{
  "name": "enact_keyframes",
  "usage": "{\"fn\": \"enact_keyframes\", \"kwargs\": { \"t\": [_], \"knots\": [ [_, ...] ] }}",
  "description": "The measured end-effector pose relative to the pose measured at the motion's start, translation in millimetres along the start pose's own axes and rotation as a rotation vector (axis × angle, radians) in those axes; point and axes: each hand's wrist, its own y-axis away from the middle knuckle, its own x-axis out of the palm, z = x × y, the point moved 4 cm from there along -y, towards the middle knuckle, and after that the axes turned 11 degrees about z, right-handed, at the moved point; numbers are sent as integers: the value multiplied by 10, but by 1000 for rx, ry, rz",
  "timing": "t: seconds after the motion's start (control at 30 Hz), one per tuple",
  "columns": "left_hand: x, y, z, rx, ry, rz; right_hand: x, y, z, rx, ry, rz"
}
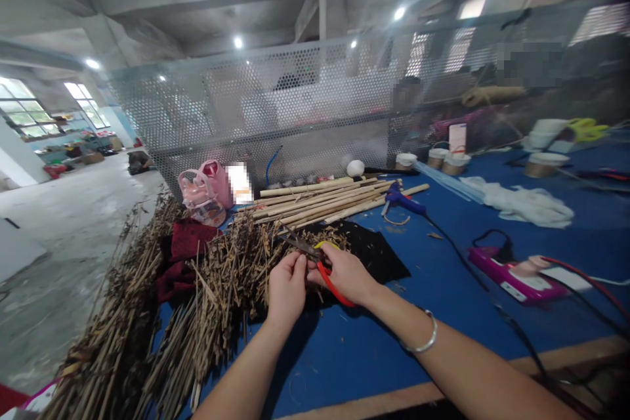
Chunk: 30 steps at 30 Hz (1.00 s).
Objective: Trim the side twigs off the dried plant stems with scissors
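Note:
My right hand [347,272] is closed around scissors [309,248] with red and yellow handles. The blades point up and to the left, over a pile of dry brown stalks [224,275]. Just left of the scissors, my left hand [288,287] is closed in a pinch, its fingertips close to the right hand's fingers. What sits between those fingertips is too small to make out. Under and behind both hands lies a black cloth [381,256] scattered with plant bits.
Pale sticks [319,200] lie behind the hands, beside a blue glue gun [403,200]. A purple power strip [516,275] with cords sits at right. A pink bag [216,184], dark red cloth [189,239] and perforated metal screen [295,98] stand left and back.

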Motion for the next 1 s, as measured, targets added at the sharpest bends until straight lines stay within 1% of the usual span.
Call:
{"fn": "enact_keyframes", "kwargs": {
  "t": [0.1, 0.2, 0.33, 0.43, 0.67, 0.8, 0.9, 1.0],
  "knots": [
    [5, -9, 40, 2, 3, -3, 13, -7, -13, 8, -14, 3],
    [-11, -16, 68, 6, -73, -6, 2, -5, -11, 12, -6, 6],
    [-11, -8, 63, 46, -147, 15, -20, 9, 17, -24, 18, -29],
    [3, 2, 59, 66, -144, 27, 6, 7, 2, -11, 14, -26],
    [-36, -26, 68, 97, -226, -7, 36, -34, -69, 21, 88, -55],
    [-29, -43, 85, 58, -166, 12, 33, -53, -73, 23, 125, -43],
    [-6, -34, 55, 49, -134, 49, 30, -46, -61, 17, 154, -40],
    [-10, -17, -9, 108, -211, 37, 28, -32, -39, -8, 154, -36]
  ]
}}
